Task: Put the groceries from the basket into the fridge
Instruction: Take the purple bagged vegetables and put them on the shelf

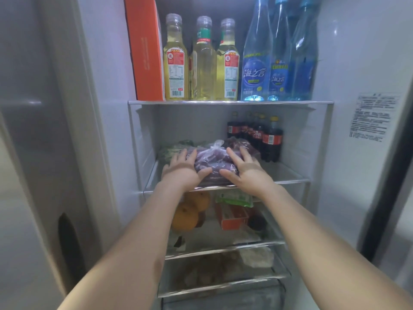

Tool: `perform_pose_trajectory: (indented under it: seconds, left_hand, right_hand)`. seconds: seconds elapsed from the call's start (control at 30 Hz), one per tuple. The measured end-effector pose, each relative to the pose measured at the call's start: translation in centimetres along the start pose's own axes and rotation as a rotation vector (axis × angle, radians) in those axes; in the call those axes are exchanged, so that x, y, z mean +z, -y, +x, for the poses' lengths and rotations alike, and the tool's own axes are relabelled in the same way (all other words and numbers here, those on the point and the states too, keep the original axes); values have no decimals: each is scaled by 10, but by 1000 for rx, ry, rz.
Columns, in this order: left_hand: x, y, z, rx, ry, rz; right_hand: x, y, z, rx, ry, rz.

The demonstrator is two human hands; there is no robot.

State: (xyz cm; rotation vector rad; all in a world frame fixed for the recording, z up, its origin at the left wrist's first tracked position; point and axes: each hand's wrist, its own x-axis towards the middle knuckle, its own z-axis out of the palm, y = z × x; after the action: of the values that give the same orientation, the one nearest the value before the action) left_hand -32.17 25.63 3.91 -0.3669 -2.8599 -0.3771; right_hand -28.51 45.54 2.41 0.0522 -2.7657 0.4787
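A clear plastic bag of purple fruit (214, 161) lies on the fridge's middle glass shelf (288, 179). My left hand (185, 168) presses against the bag's left side, fingers spread. On the bag's right side lies my right hand (243, 167), fingers also spread flat. Both hands cup the bag between them. The basket is out of view.
Green vegetables (176, 147) lie left of the bag, cola bottles (261, 135) behind it at the right. The top shelf holds an orange box (147, 50), yellow bottles (201, 63) and blue bottles (277, 59). Oranges (187, 214) and packets (234, 211) fill the shelf below.
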Motion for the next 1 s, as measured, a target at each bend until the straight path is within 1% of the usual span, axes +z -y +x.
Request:
perform_pose_trajectory:
  seconds: [0.1, 0.2, 0.27, 0.33, 0.4, 0.5, 0.6, 0.7, 0.8, 1.0]
  left_hand:
    - [3, 5, 8, -99, 12, -34]
    - [3, 11, 14, -185, 14, -83]
    - [3, 8, 13, -224, -12, -72]
    - [1, 2, 9, -233, -76, -41]
    - [3, -3, 1, -200, -154, -50]
    - [10, -5, -17, -83, -252, -91]
    - [11, -5, -39, 16, -302, -107]
    - [10, -8, -64, 94, -303, -157]
    - [13, -11, -95, 202, -300, -205]
    - [24, -8, -160, 321, -183, -286]
  right_hand:
    - [9, 13, 8, -37, 25, -59]
    - [17, 28, 22, -14, 52, -22]
    - [20, 35, 28, 5, 59, -14]
    - [22, 39, 29, 14, 23, -30]
    - [27, 42, 24, 13, -68, -49]
    - [33, 41, 5, -37, -235, -70]
    - [32, 39, -23, -53, -282, -70]
    - [25, 39, -57, -11, -297, -50]
    - [21, 42, -95, 46, -313, -94]
    - [24, 49, -175, 115, -331, -135]
